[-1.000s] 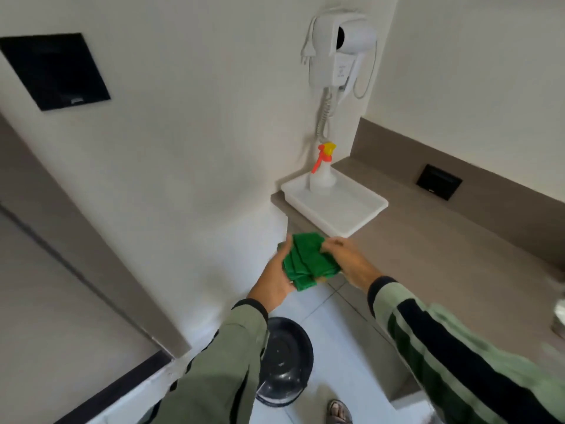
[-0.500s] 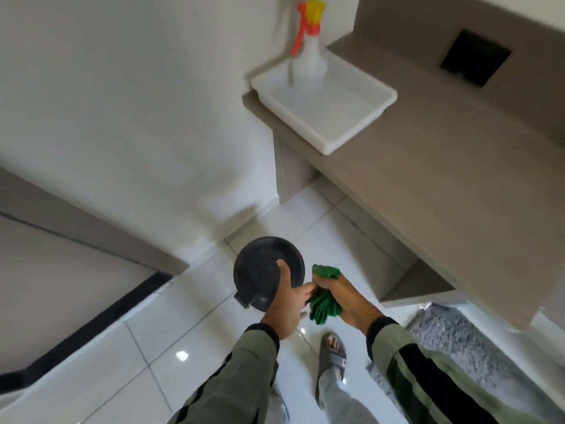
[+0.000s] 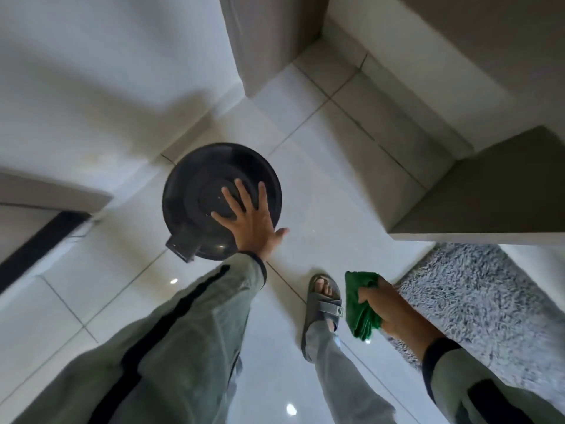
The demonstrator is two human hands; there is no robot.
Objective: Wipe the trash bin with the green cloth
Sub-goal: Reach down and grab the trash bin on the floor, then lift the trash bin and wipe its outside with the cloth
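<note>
A round black trash bin (image 3: 195,191) with a closed lid and a foot pedal stands on the white floor tiles near the wall. My left hand (image 3: 249,220) is spread over the right side of its lid, fingers apart; whether the palm touches the lid I cannot tell. My right hand (image 3: 394,310) hangs low on the right, closed around the bunched green cloth (image 3: 359,304), well apart from the bin.
A counter support (image 3: 266,41) and a low step (image 3: 406,130) rise behind and to the right of the bin. A grey shaggy mat (image 3: 477,298) lies at right. My sandalled foot (image 3: 322,304) stands between the bin and the mat. White wall at left.
The view has dropped from the counter to the floor. My left hand let go of the cloth and spread over the bin lid. My right hand carried the cloth down to the right.
</note>
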